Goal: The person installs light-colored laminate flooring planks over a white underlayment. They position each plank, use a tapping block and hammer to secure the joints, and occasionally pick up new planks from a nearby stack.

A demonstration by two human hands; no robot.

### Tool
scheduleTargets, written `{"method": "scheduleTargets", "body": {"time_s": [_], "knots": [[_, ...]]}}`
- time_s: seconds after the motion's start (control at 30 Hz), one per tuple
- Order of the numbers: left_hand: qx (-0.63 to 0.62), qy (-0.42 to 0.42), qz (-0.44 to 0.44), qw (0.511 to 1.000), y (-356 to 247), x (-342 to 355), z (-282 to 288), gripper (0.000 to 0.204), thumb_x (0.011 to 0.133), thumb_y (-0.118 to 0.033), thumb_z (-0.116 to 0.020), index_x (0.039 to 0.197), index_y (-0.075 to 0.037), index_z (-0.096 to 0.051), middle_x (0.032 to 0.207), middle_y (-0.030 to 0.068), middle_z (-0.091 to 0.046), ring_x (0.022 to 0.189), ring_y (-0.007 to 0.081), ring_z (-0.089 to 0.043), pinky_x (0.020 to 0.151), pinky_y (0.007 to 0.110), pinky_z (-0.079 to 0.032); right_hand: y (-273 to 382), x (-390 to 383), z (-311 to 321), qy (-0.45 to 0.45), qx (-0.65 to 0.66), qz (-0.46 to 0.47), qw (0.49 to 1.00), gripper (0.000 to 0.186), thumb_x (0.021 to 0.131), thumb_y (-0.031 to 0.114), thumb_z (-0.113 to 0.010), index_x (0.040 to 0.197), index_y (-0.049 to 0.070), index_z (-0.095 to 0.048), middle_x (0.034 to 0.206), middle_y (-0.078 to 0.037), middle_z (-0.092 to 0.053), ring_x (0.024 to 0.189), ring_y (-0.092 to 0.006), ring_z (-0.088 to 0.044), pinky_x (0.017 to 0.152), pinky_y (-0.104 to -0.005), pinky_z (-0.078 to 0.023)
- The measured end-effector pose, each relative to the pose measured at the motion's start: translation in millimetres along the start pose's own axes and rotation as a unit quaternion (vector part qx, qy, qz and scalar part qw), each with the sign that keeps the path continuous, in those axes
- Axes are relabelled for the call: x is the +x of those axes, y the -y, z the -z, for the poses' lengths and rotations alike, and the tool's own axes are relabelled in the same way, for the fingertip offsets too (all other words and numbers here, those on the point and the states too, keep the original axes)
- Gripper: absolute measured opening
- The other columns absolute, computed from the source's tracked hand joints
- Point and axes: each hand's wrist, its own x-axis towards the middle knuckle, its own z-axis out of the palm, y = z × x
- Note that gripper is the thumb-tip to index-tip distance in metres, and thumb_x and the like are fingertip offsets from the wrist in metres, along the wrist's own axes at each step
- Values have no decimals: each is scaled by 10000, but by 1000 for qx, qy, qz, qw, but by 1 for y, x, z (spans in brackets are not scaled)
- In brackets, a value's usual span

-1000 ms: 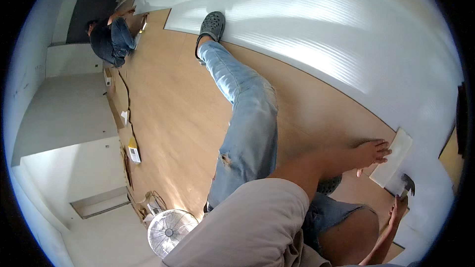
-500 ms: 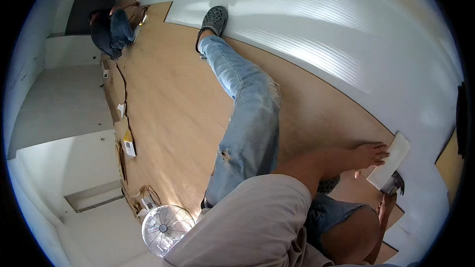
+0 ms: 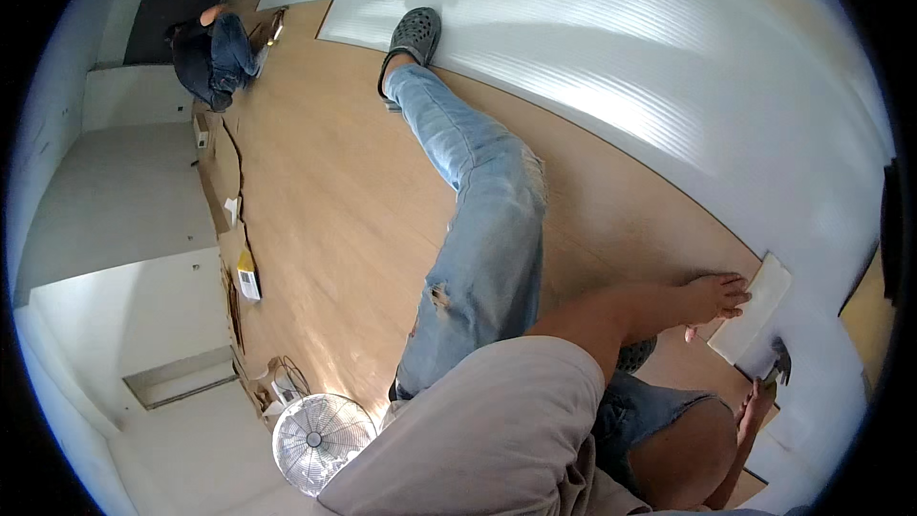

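Note:
My left hand (image 3: 718, 298) reaches out over the plank edge. Its outstretched fingers lie against a whitish rectangular block (image 3: 755, 308), which sits flat along the edge of the tan floor planks (image 3: 611, 201). Lower right, my right hand (image 3: 755, 403) is wrapped round the handle of a hammer (image 3: 782, 361). The dark metal head stands a little apart from the block's near end. Beneath the block and hammer, ribbed whitish underlay sheeting (image 3: 621, 48) spreads away from the planks.
My jeans leg (image 3: 487, 239) stretches across the planks, its dark clog (image 3: 415, 36) at the underlay edge. A round fan (image 3: 323, 441) stands lower left. Cardboard pieces (image 3: 227, 167) and a small box (image 3: 248, 279) lie along the wall. Another person (image 3: 205, 57) crouches far left.
The hammer head has drawn back from the block's near end, toward the right. The block and my left hand stay in place. The far person's arm has moved.

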Motion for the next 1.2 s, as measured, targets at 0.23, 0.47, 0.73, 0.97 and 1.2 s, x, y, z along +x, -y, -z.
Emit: {"method": "scheduleTargets", "body": {"time_s": [0.23,0.47,0.73,0.97,1.2], "knots": [[13,0,6,1000,0,-3,-7,1301,552,-844,-729,1593,-190,-301,1688,130,-108,1550,389,-21,1269,534,-4,26,-18,-14,64,-98,48,992,352,930,211,-583,1242,109,-458,602,26,-369,392,-95,-346,331,-304,-279],[0,-30,15,999,0,-5,-10,1264,558,-823,-744,1577,-195,-341,1686,115,-129,1546,400,-41,1269,535,-15,11,-4,-42,66,22,45,997,394,943,256,-605,1284,126,-454,667,20,-405,425,-88,-352,359,-273,-295],[-6,-17,9,1000,1,-13,-1,1276,535,-797,-767,1572,-181,-351,1685,127,-130,1549,390,-51,1272,525,-15,47,-26,-55,71,22,38,997,284,926,183,-570,1171,91,-458,637,15,-364,422,-80,-326,350,-282,-280],[18,-33,12,999,0,-9,-1,1276,546,-824,-739,1569,-164,-357,1680,132,-146,1547,392,-62,1272,519,-5,6,9,-56,51,16,84,995,387,967,266,-645,1262,97,-461,638,36,-403,416,-75,-352,357,-254,-284],[11,-72,-5,997,0,-10,-29,1326,530,-890,-634,1565,-108,-356,1672,181,-150,1546,397,-66,1264,540,6,-14,36,-83,-20,148,113,982,534,955,287,-660,1398,72,-454,848,-71,-577,552,-144,-517,461,-298,-406]]}}
